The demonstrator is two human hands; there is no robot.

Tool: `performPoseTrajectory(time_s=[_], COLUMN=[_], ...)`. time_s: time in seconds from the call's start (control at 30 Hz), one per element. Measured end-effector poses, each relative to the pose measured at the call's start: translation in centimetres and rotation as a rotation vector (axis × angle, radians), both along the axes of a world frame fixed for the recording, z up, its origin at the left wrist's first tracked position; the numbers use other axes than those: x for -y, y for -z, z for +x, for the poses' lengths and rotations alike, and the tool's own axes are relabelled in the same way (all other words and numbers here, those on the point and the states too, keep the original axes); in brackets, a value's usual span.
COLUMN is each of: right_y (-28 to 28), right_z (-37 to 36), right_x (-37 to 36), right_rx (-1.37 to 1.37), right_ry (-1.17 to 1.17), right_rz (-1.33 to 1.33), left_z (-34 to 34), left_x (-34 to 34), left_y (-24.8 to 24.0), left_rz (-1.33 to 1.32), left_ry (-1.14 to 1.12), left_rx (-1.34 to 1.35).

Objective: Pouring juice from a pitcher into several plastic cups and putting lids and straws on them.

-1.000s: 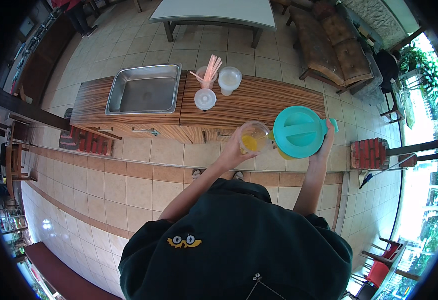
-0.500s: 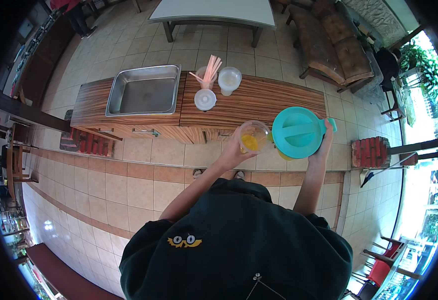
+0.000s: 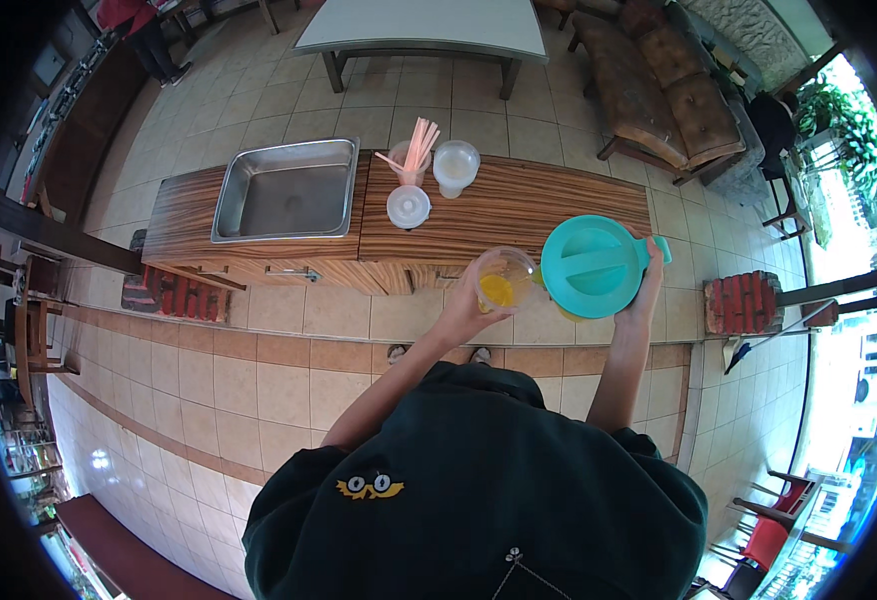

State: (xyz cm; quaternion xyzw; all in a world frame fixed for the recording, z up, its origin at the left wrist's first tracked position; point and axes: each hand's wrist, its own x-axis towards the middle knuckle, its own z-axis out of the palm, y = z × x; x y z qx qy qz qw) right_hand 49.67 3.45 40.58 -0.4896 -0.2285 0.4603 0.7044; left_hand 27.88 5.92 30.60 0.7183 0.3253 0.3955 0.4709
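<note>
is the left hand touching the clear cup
Touching: the head view shows the left hand curled around the side of the clear cup.

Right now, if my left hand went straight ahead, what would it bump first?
Past the clear cup it holds, your left hand would probably meet the striped wooden counter, though it might pass above; depth is unclear.

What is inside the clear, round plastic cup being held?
Yellow liquid shows low inside the clear, round plastic cup. The left grip covers part of its side; whatever lies directly behind that grip cannot be seen.
</note>
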Motion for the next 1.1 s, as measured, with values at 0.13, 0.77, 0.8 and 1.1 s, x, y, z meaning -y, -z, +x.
performPoseTrajectory(time_s=[0.13,0.77,0.8,1.1], right_y=[0.13,-0.14,0.16,0.37], right_z=[0.02,-0.50,-0.24,-0.21], right_x=[-0.04,0.06,0.07,0.13], right_rx=[0.013,0.004,0.000,0.003], right_ry=[-0.008,-0.003,-0.005,-0.012], right_rz=[0.011,0.019,0.008,0.007], left_z=[0.06,-0.08,-0.06,0.03], left_x=[-0.09,0.17,0.15,0.46], left_y=[-0.34,-0.14,-0.10,-0.39], left_rz=[-0.025,-0.042,-0.035,0.039], left_ry=[0.016,-0.002,-0.003,-0.021], left_rx=[0.022,0.051,0.057,0.025])
